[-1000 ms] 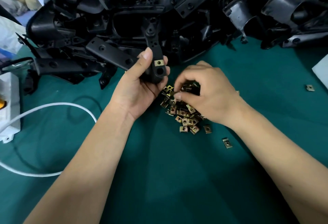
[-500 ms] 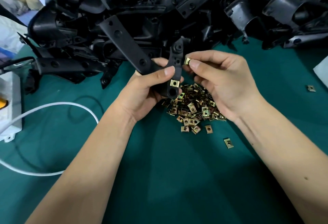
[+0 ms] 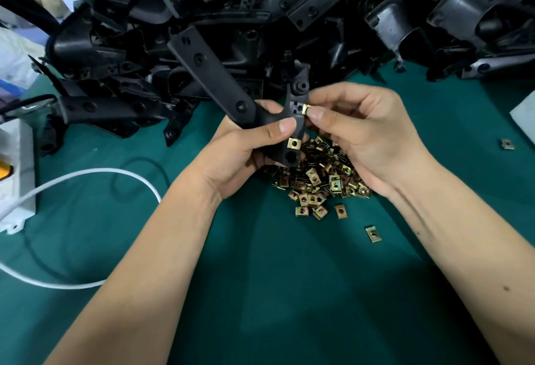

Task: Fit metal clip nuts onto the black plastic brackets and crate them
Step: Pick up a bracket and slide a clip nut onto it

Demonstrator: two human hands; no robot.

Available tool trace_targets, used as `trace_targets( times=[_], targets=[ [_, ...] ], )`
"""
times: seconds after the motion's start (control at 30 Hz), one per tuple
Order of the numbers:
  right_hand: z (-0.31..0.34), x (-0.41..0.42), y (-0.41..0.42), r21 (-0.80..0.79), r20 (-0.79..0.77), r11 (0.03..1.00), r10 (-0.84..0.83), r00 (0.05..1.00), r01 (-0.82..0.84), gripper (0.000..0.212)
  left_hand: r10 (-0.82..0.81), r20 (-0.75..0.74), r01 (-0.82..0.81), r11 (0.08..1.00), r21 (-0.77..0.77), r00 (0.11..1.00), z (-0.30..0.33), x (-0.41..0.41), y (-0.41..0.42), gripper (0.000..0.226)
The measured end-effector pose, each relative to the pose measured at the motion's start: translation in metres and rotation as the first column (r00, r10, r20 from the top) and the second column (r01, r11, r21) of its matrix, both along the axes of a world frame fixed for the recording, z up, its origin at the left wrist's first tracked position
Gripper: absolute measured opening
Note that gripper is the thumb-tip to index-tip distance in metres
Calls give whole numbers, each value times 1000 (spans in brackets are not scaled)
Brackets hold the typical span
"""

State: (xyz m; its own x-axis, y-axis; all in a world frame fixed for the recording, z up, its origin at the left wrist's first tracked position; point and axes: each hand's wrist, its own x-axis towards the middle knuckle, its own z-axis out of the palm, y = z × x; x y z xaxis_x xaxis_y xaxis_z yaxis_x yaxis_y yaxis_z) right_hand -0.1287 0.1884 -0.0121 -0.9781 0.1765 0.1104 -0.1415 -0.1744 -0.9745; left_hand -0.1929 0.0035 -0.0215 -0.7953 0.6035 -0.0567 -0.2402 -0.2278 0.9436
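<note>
The black plastic bracket [image 3: 231,95] is held up above the green table [image 3: 289,292], its long flat arm slanting up and to the left over the heap behind it. The left hand [image 3: 240,150] grips it at the bend, thumb laid across the front and fingers curled round the back, so the bracket's short lower tab hangs just below the thumb. A fitted clip nut [image 3: 294,143] already sits on that lower tab, just above its round hole. The right hand [image 3: 359,130] pinches a second clip nut [image 3: 306,109] between thumb and forefinger and holds it against the right edge of the bracket's upper lug, touching the plastic; how far it is pushed on cannot be told.

Directly beneath both hands lies a loose pile of clip nuts [image 3: 321,182], brass-coloured, spread on the table and partly hidden by the right palm. A few stray nuts lie apart from it: one stray nut [image 3: 373,234] to the lower right of the pile, and a far nut [image 3: 507,144] well off near the right edge.

Behind the hands, a big heap of black brackets [image 3: 289,17] fills the top of the view. No crate shows in this view. At the left edge sits a white power strip [image 3: 14,179], with a white cable [image 3: 86,175] looping across the table.
</note>
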Motion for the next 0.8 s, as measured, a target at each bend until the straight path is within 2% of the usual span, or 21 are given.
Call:
trace_targets(
  times=[0.1,0.3,0.43,0.57,0.63,0.7,0.8],
  targets=[
    [2,0,0,-35,14,998,49,999,-48,42,-29,-14,28,998,-56,999,0,0,0,46],
    [5,1,6,-36,20,987,159,987,-158,52,-138,-55,131,984,-121,989,2,0,-1,21],
    [5,0,7,-38,13,991,131,991,-131,48,-99,-53,93,991,-100,994,-3,2,3,13],
    [3,-2,2,-55,36,998,40,999,-38,50,-68,-49,64,995,-82,996,-5,1,6,27],
    [1,-2,-1,-54,47,998,13,999,-10,37,-63,-46,60,996,-59,997,-7,0,5,13],
    [1,-1,-2,-47,39,999,-16,999,18,19,-48,-39,46,999,-29,998,-8,1,5,14],
    [3,1,-2,49,-5,995,-92,996,92,21,-61,-75,61,998,-11,995,-7,4,7,18]
  ],
)
